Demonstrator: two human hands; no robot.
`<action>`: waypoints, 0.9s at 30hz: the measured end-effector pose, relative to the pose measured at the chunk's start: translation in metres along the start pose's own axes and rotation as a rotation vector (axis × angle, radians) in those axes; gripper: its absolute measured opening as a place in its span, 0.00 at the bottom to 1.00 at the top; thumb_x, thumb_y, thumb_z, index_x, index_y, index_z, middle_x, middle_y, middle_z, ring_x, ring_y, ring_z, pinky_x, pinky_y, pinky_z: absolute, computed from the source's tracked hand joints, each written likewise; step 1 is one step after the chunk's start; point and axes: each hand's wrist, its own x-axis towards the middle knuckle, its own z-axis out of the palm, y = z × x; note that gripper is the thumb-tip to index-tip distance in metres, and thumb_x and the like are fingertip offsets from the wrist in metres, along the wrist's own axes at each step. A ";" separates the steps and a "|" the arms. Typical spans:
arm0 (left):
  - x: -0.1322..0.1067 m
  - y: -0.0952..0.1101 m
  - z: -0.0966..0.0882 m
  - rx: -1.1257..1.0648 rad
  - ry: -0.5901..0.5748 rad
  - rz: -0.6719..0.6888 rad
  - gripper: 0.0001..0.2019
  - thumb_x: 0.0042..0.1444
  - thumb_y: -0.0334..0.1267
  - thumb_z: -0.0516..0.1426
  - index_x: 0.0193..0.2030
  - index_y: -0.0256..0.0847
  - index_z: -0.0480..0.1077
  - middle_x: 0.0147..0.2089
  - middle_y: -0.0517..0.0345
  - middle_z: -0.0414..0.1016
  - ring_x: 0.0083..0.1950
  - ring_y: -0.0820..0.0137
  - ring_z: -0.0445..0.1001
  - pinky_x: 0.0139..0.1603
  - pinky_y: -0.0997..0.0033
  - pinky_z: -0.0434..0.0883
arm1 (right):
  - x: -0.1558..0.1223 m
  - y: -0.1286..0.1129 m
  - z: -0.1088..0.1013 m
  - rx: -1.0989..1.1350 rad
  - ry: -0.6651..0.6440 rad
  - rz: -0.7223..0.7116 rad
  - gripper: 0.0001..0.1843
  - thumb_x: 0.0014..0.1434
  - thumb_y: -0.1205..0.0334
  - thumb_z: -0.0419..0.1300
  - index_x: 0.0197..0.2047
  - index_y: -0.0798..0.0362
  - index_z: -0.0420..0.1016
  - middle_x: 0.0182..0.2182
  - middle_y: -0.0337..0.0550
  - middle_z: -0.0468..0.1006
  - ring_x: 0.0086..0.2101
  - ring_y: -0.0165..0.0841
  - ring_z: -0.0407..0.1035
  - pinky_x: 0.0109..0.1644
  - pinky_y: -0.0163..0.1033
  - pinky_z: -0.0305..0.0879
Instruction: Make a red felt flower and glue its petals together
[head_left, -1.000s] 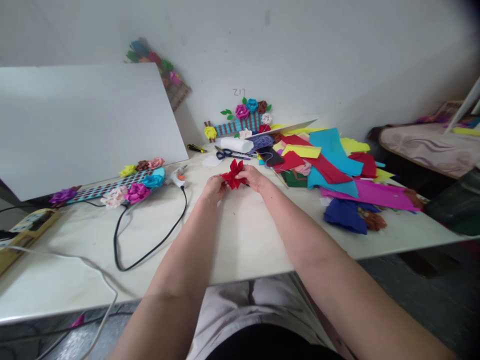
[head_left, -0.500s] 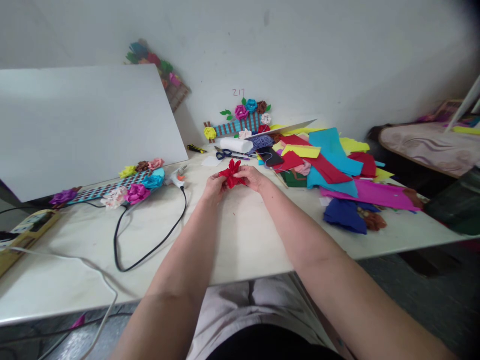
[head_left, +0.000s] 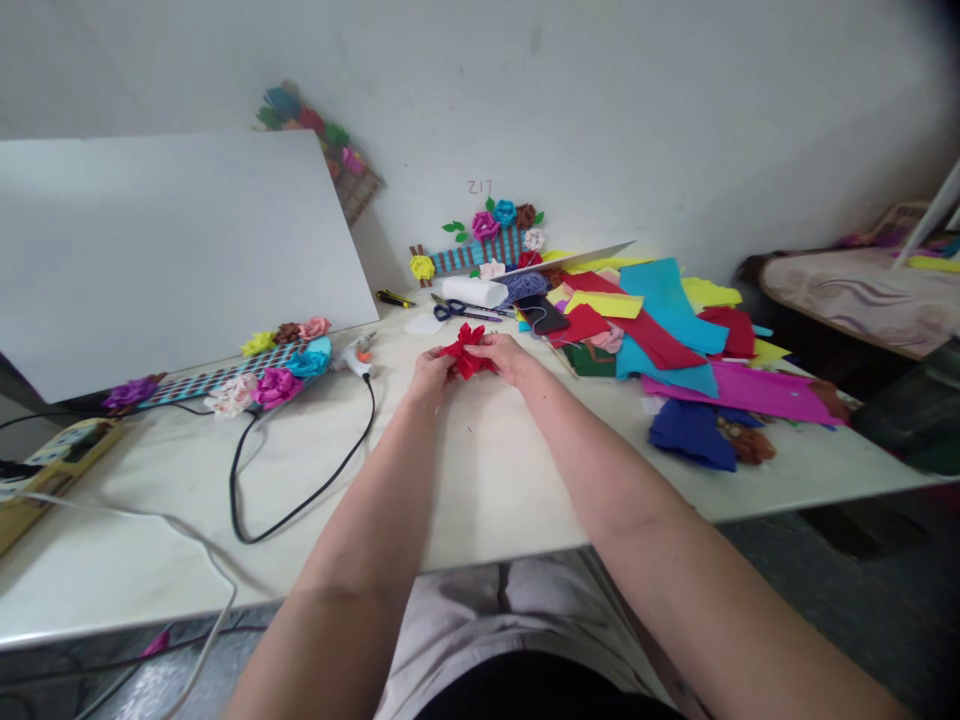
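Both hands sit almost where they were a second ago, but the red felt flower (head_left: 466,350) between them looks more bunched, its pointed petals less spread than before. It is small, bright red and crumpled, a few tips sticking up, held just above the white table (head_left: 487,470) toward its far side. The left hand (head_left: 431,375) pinches the flower's left edge with its fingertips; the right hand (head_left: 510,358) grips the right edge the same way. Scissors (head_left: 450,310) lie just behind, a glue gun (head_left: 354,353) to the left, and felt sheets (head_left: 675,340) to the right.
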 end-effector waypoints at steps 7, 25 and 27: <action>0.003 -0.001 0.001 -0.033 0.046 -0.061 0.06 0.41 0.28 0.63 0.23 0.36 0.68 0.18 0.60 0.67 0.19 0.78 0.62 0.22 0.76 0.62 | 0.000 0.002 0.000 0.003 0.004 -0.031 0.07 0.43 0.73 0.68 0.27 0.58 0.76 0.20 0.38 0.78 0.22 0.28 0.71 0.32 0.34 0.69; -0.002 0.000 0.000 0.030 0.034 0.015 0.06 0.40 0.28 0.62 0.24 0.36 0.67 0.20 0.61 0.69 0.20 0.75 0.66 0.24 0.75 0.64 | -0.002 0.001 -0.001 -0.028 -0.049 -0.085 0.09 0.44 0.65 0.70 0.28 0.57 0.74 0.20 0.38 0.77 0.22 0.28 0.69 0.29 0.33 0.65; -0.002 0.000 -0.001 0.046 0.056 0.062 0.08 0.39 0.31 0.63 0.25 0.37 0.67 0.20 0.62 0.70 0.21 0.75 0.67 0.25 0.75 0.65 | -0.004 -0.001 -0.003 0.002 -0.063 -0.066 0.10 0.48 0.60 0.68 0.27 0.56 0.73 0.20 0.39 0.77 0.21 0.28 0.69 0.26 0.33 0.65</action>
